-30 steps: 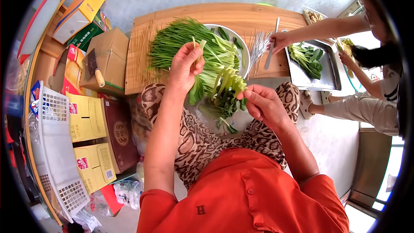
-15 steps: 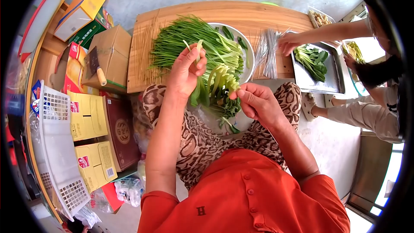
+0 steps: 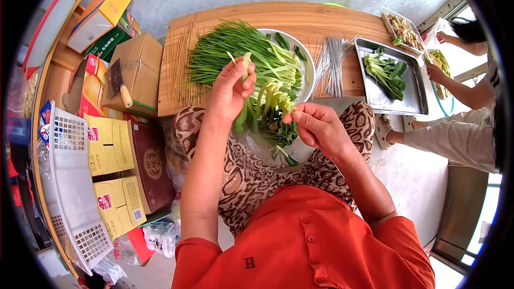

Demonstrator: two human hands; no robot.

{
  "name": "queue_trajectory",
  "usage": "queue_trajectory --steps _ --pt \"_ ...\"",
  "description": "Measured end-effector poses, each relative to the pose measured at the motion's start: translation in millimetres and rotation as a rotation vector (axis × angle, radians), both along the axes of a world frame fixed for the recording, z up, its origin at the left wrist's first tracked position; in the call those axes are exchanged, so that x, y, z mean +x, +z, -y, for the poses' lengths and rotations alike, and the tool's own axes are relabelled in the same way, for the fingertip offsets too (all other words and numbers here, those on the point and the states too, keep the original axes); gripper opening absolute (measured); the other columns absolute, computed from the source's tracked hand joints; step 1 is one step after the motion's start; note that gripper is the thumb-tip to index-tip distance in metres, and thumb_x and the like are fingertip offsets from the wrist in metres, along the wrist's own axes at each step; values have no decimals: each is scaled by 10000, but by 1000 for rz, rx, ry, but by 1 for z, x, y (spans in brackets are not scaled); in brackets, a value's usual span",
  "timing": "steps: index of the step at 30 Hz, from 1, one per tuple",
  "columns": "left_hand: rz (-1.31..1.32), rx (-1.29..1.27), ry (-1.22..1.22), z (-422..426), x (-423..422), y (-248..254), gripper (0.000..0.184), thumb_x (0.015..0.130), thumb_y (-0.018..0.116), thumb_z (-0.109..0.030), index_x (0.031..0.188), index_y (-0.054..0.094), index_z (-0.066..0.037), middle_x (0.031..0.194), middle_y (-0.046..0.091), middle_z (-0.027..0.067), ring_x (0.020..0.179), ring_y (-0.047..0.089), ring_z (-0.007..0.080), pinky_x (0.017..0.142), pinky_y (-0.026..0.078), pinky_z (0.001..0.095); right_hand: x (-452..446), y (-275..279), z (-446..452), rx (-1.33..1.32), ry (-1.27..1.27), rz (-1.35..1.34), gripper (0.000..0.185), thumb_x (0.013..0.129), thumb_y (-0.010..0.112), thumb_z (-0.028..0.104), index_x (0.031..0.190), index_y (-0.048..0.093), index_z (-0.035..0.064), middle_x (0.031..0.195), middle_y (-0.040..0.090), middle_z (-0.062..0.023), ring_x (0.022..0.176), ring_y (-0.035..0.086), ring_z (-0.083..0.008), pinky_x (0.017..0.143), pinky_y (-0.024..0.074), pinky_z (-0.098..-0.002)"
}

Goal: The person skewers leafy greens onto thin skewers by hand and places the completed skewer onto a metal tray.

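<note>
Raised over the table's near edge, my left hand (image 3: 233, 88) is closed, with a pale green vegetable stem (image 3: 246, 60) between thumb and fingers. My right hand (image 3: 324, 131) pinches the right end of a row of pale-stemmed leafy greens (image 3: 276, 99); whether a skewer runs through the row is hidden. The leaves hang dark and bunched above my lap. Just behind my hands, a large pile of garlic chives (image 3: 230, 48) lies on the table and partly over a white plate (image 3: 308, 88).
Thin bamboo skewers (image 3: 182, 69) and metal skewers (image 3: 335, 67) lie on the wooden table (image 3: 214, 13). A metal tray (image 3: 415, 96) holds leafy greens (image 3: 388, 75). Another person (image 3: 460, 91) works at the right by vegetable containers. Boxes (image 3: 110, 144) and a cleaver (image 3: 120, 83) are at left.
The other person's arm has drawn back from the metal skewers and tray toward the right. My two hands stay nearly in place, with the same greens in them.
</note>
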State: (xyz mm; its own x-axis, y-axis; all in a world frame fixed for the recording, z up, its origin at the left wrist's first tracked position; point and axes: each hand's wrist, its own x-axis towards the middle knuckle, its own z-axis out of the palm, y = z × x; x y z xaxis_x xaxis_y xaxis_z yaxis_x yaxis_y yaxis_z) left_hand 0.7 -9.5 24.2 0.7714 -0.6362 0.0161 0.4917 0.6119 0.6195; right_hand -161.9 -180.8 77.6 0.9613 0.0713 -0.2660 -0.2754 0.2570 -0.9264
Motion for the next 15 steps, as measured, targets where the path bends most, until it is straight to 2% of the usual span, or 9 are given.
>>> queue_trajectory --steps 7,10,12,15 --pt "28 26 7 -3 0 -1 196 870 683 -185 1018 615 -77 878 612 28 646 516 94 497 381 211 -1 -2 0 -4 7 -8 244 991 490 207 968 639 14 517 409 57 419 302 -25 404 206 -191" --pt "108 128 6 -4 -2 -3 235 870 687 -215 1038 603 -75 893 595 20 633 486 81 482 370 202 -1 1 0 -31 -5 -25 245 992 489 208 974 635 12 518 408 57 422 303 -26 405 209 -192" --pt "129 224 -88 -3 -5 -5 243 866 691 -227 1042 609 -80 863 612 0 615 507 77 477 374 203 2 0 1 -17 -10 -19 245 991 488 207 977 633 10 517 407 58 424 303 -27 405 210 -192" --pt "162 213 -133 0 -8 -6 241 880 674 -241 1040 612 -72 868 623 -9 600 518 76 460 375 206 8 -4 3 4 -27 -21 237 990 490 199 982 629 8 514 403 60 426 304 -29 403 212 -193"
